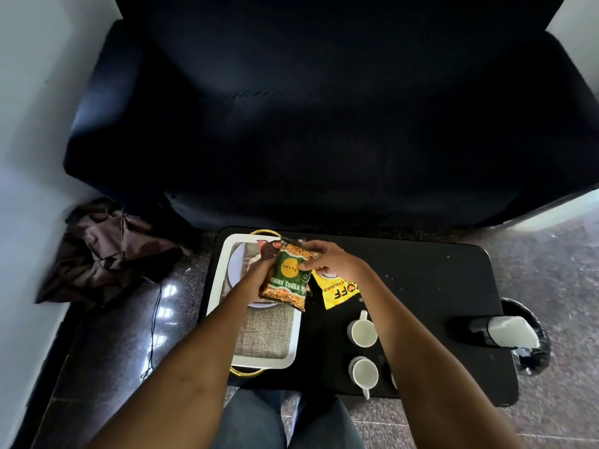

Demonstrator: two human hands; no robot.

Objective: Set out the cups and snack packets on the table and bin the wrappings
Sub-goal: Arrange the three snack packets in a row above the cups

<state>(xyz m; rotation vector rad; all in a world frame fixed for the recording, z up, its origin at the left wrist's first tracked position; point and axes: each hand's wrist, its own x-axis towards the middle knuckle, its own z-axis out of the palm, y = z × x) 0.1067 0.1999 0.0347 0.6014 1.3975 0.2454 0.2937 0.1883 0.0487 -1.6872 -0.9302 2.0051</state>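
While you hold the green snack packet (287, 280) up over the far end of the white tray (220, 270), both hands are on it: your left hand (259, 273) grips its left edge from below, and your right hand (327, 260) pinches its far right corner between thumb and fingers. A second, darker packet (268, 249) with a red top sits tucked against your left fingers; I cannot tell whether you are gripping it too or whether it just lies behind them. That is the main risk: if it is only wedged there, it could slide back into the tray when you move the green one right.

The yellow packet (337, 291) already lies on the black table (437, 280), just right of the tray, and your right wrist passes close above it, so a careless sweep could drag it. Two white cups (362, 332) stand nearer you on the table, close beside your right forearm; lowering that arm could knock them.

The bin (531, 351) stands at the table's right end, with a dark tube and white wrapping lying across its mouth that may fall outside.

Readable writing: the green packet shows "Let's Try" in a yellow circle and, partly hidden, "...atna Tadka Mi...". The yellow one reads "CHUNKS" and "OFF", its start covered.
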